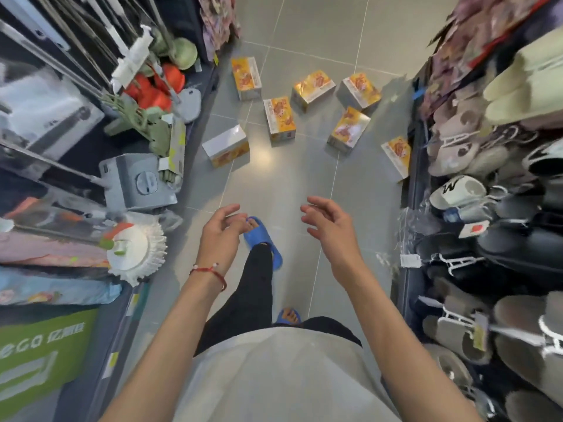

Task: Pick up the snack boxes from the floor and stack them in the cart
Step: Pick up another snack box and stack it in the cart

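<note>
Your left hand [220, 229] and right hand [327, 226] hang loose-fingered, holding nothing, snack boxes [279, 120] scattered on the floor [274, 184] beyond your fingertips.

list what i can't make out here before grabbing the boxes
Head view:
- Cart: not in frame at all, so its place is unknown.
- Print on the snack boxes: too small and blurred to read.
- Rightmost box: touching or tucked under the slipper shelf, unclear.
- Left shelf goods: motion-blurred.

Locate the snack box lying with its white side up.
Head view: the white-topped snack box lies left of centre on the floor, by the left shelving, left of another snack box.
</note>
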Demonstrator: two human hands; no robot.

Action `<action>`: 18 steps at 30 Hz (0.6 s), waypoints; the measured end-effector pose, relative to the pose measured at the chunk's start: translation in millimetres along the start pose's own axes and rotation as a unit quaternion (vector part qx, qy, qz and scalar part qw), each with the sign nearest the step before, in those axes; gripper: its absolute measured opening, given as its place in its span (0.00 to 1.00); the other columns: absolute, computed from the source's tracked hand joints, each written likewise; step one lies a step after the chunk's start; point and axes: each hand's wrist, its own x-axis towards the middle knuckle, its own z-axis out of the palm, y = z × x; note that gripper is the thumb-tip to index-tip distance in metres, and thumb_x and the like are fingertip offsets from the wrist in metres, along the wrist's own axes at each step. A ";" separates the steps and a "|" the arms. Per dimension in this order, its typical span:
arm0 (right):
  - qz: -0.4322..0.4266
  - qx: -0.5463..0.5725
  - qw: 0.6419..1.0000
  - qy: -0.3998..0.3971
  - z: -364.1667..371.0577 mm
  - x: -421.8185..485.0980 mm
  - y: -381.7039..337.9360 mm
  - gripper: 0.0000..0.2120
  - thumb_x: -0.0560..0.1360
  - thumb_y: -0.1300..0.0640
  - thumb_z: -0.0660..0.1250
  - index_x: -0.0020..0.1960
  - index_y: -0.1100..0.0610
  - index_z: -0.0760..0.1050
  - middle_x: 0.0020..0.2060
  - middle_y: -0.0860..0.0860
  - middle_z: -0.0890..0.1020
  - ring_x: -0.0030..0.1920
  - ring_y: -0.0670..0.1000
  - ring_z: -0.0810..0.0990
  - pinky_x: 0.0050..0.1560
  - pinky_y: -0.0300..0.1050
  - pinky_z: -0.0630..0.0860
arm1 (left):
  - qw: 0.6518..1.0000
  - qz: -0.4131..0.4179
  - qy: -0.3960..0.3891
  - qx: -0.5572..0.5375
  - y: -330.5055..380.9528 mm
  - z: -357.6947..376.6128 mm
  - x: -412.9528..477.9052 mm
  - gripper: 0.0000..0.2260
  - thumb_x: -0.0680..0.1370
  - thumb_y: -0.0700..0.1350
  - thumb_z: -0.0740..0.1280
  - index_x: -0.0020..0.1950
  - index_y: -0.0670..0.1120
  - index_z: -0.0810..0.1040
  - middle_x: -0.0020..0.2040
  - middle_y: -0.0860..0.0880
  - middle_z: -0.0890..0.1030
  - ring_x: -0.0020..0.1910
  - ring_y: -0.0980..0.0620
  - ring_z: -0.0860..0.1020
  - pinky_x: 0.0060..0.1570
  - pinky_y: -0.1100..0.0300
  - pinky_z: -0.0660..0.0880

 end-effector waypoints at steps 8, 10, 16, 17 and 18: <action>0.031 -0.042 0.999 -0.016 53.4 149.1 -90.9 0.09 0.82 0.57 0.67 0.61 0.49 0.79 0.57 0.50 0.85 0.55 0.49 0.84 0.60 0.46 0.80 | 0.999 -0.040 0.008 -0.014 98.8 12.2 143.1 0.12 0.82 0.42 0.63 0.65 0.47 0.77 0.59 0.49 0.82 0.56 0.51 0.81 0.54 0.59 0.75; 0.033 -0.036 0.999 -0.016 65.3 183.5 -114.0 0.09 0.82 0.58 0.66 0.61 0.49 0.79 0.57 0.51 0.85 0.55 0.49 0.84 0.59 0.46 0.79 | 0.999 -0.038 0.008 -0.006 123.6 14.4 175.3 0.12 0.82 0.42 0.63 0.65 0.48 0.77 0.59 0.48 0.82 0.56 0.51 0.81 0.56 0.58 0.75; 0.071 -0.033 0.997 -0.025 93.5 279.3 -164.9 0.09 0.82 0.59 0.66 0.60 0.50 0.79 0.57 0.52 0.85 0.56 0.52 0.84 0.61 0.48 0.79 | 0.997 -0.069 0.024 -0.010 176.6 14.7 258.6 0.09 0.82 0.41 0.63 0.55 0.55 0.77 0.56 0.51 0.82 0.57 0.50 0.81 0.62 0.51 0.74; 0.079 -0.037 0.996 -0.029 98.6 298.6 -171.4 0.09 0.82 0.59 0.67 0.61 0.51 0.79 0.57 0.53 0.85 0.56 0.52 0.84 0.62 0.49 0.79 | 0.996 -0.077 0.031 -0.012 183.5 15.4 274.7 0.10 0.82 0.40 0.63 0.55 0.55 0.77 0.56 0.51 0.82 0.57 0.49 0.81 0.62 0.51 0.74; 0.087 -0.045 0.995 -0.036 103.7 318.3 -176.2 0.10 0.82 0.59 0.67 0.62 0.53 0.80 0.57 0.53 0.86 0.55 0.52 0.85 0.62 0.49 0.78 | 0.995 -0.085 0.040 -0.016 189.3 16.6 291.6 0.10 0.81 0.39 0.63 0.56 0.54 0.77 0.56 0.51 0.82 0.58 0.48 0.80 0.61 0.51 0.74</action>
